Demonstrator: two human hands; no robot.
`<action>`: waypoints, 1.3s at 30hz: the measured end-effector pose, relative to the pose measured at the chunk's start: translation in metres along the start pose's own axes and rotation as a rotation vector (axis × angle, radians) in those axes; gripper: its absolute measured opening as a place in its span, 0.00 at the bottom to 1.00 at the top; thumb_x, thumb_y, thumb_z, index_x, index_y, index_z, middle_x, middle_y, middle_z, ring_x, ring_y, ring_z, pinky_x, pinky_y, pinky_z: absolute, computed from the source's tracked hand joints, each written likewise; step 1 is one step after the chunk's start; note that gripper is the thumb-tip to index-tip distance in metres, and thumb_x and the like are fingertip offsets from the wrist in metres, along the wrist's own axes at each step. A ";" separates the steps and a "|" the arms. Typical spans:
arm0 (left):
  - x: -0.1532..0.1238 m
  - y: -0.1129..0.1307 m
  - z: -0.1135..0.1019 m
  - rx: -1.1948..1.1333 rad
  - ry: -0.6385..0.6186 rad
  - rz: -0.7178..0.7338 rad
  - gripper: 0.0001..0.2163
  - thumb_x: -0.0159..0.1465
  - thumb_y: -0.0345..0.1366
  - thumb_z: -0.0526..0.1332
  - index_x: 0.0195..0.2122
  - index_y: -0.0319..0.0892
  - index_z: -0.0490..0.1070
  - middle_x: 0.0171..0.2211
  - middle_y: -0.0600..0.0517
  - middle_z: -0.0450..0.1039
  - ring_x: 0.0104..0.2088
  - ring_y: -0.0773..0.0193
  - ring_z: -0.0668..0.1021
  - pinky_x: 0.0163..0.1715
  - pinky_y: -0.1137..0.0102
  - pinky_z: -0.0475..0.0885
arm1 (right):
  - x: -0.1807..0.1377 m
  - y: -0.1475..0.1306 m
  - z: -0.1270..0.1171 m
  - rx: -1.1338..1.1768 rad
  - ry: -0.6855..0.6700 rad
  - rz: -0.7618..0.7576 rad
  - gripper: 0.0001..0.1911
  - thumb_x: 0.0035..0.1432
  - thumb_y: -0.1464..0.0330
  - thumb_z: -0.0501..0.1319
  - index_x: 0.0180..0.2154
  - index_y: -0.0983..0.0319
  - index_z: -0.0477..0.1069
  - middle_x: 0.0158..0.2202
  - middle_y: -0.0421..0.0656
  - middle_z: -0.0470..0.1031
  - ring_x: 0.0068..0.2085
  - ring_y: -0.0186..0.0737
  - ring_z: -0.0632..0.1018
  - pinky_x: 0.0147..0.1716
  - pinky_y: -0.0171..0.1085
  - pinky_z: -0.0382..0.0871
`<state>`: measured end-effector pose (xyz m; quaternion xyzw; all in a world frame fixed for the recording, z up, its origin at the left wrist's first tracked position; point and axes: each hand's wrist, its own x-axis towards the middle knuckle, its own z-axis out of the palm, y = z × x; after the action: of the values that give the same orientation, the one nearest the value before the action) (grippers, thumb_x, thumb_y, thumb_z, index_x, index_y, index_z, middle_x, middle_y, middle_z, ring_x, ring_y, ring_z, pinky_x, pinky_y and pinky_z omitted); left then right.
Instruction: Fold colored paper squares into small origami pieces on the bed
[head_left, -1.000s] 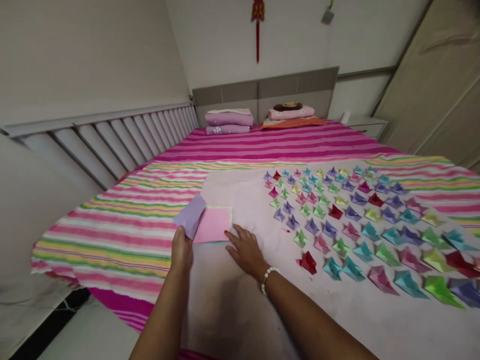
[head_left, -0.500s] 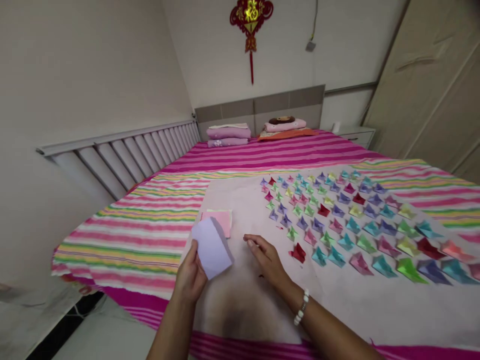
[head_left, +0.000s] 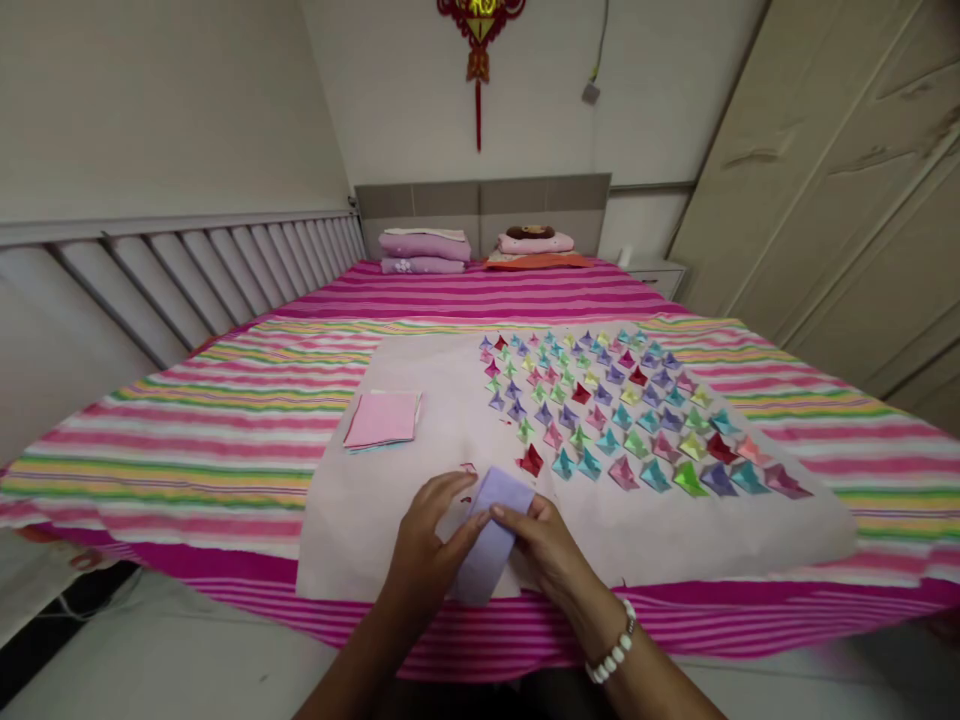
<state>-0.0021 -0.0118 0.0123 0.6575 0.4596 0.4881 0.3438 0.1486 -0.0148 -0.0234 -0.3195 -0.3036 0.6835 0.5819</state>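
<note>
On the striped bed [head_left: 225, 400] lies a white sheet [head_left: 442, 390], a paper stack [head_left: 382, 420] on its left. At the sheet's near edge, the left hand [head_left: 421, 550], thumb and fingers apart, touches purple paper [head_left: 491, 552] pinched by the right hand [head_left: 555, 550]; folded shapes [head_left: 580, 393] dot the sheet's right.

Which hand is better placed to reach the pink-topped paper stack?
Probably the left hand: it's nearer the paper stack, and only its thumb seems to touch the purple paper, which the right hand pinches.
</note>
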 end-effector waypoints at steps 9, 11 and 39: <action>-0.026 -0.017 0.024 -0.408 -0.293 -0.491 0.16 0.50 0.39 0.70 0.38 0.37 0.75 0.31 0.48 0.78 0.30 0.58 0.79 0.30 0.68 0.72 | -0.020 -0.013 -0.008 -0.045 0.175 -0.017 0.14 0.40 0.66 0.74 0.29 0.65 0.76 0.23 0.39 0.77 0.24 0.35 0.74 0.27 0.33 0.66; -0.023 -0.010 0.018 -0.340 -0.290 -0.504 0.13 0.51 0.40 0.69 0.34 0.37 0.76 0.26 0.50 0.77 0.26 0.61 0.77 0.25 0.70 0.69 | -0.024 -0.019 -0.014 -0.087 0.195 -0.017 0.14 0.40 0.66 0.74 0.29 0.65 0.76 0.23 0.39 0.77 0.24 0.33 0.73 0.26 0.32 0.65; -0.022 0.026 0.032 -0.968 -0.123 -0.679 0.12 0.58 0.35 0.64 0.43 0.37 0.72 0.42 0.42 0.79 0.49 0.49 0.77 0.50 0.56 0.72 | -0.072 -0.028 -0.037 -1.306 0.012 -0.957 0.29 0.55 0.78 0.56 0.55 0.48 0.67 0.66 0.41 0.48 0.63 0.56 0.58 0.54 0.55 0.61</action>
<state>0.0334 -0.0416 0.0193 0.2691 0.3485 0.4657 0.7676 0.2030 -0.0802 -0.0179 -0.4338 -0.7423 0.0435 0.5089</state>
